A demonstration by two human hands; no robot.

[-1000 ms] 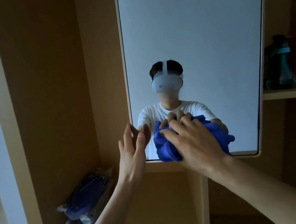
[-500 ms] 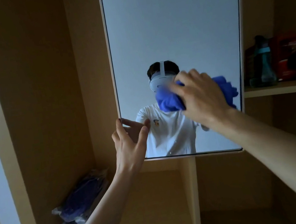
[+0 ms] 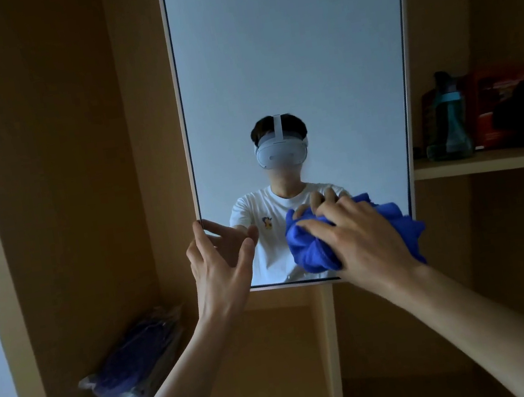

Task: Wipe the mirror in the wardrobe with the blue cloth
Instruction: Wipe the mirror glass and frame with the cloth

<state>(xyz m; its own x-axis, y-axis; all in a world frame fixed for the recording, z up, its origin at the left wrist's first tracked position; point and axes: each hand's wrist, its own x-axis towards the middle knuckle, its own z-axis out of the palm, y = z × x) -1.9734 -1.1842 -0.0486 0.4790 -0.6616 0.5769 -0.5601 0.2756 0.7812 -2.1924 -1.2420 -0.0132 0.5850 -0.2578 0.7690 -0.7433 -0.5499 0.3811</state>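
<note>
A tall mirror (image 3: 290,58) stands upright in the wooden wardrobe and reflects a person in a white shirt with a headset. My right hand (image 3: 358,238) presses a bunched blue cloth (image 3: 309,252) against the mirror's lower right part, close to its bottom edge. My left hand (image 3: 219,262) has its fingers spread and rests on the mirror's lower left edge, holding nothing. Part of the cloth is hidden under my right hand.
A plastic-wrapped blue bundle (image 3: 135,363) lies on the lower left shelf. On the right shelf (image 3: 493,160) stand a teal bottle (image 3: 445,116) and a red box (image 3: 505,104). A vertical wooden divider (image 3: 332,351) runs down below the mirror.
My right hand has swept the blue cloth from the bottom of the mirror up to its middle right, then back down to the lower right. My left hand stays at the left edge.
</note>
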